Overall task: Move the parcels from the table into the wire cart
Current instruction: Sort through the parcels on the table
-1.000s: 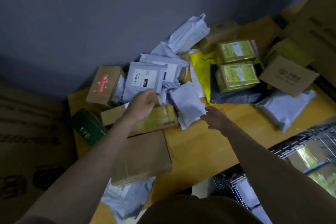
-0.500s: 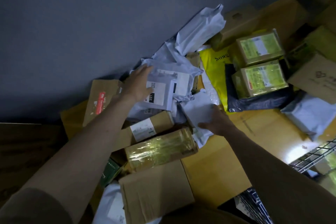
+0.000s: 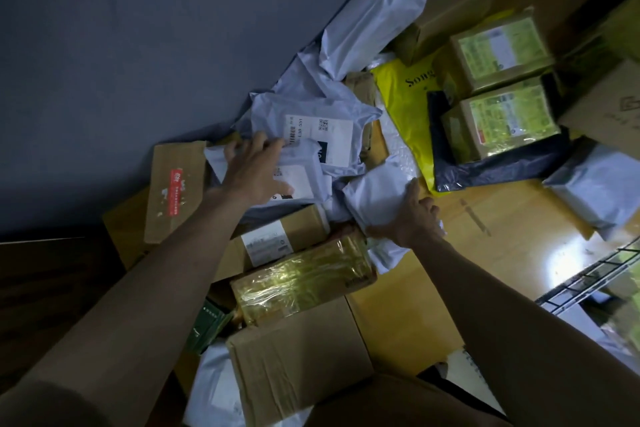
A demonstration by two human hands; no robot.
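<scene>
A heap of parcels covers the wooden table (image 3: 491, 239). My left hand (image 3: 254, 172) lies on a white poly mailer with a printed label (image 3: 304, 170), fingers curling over its top edge. My right hand (image 3: 412, 215) grips a second white poly mailer (image 3: 377, 194) at the heap's middle, thumb along its lower edge. A larger white mailer with a label (image 3: 322, 114) lies behind them. The wire cart (image 3: 588, 281) shows only its black rim at the right edge.
A tape-wrapped yellow box (image 3: 304, 284), a labelled brown box (image 3: 277, 239) and a plain carton (image 3: 298, 367) lie near me. A yellow bag (image 3: 405, 107), two green-labelled boxes (image 3: 502, 83) and a grey mailer (image 3: 599, 184) sit to the right. A grey wall stands behind.
Both hands reached forward into the heap. The left left the taped box and settled on the labelled mailer. The right closed on the white mailer. The view tilted toward the table.
</scene>
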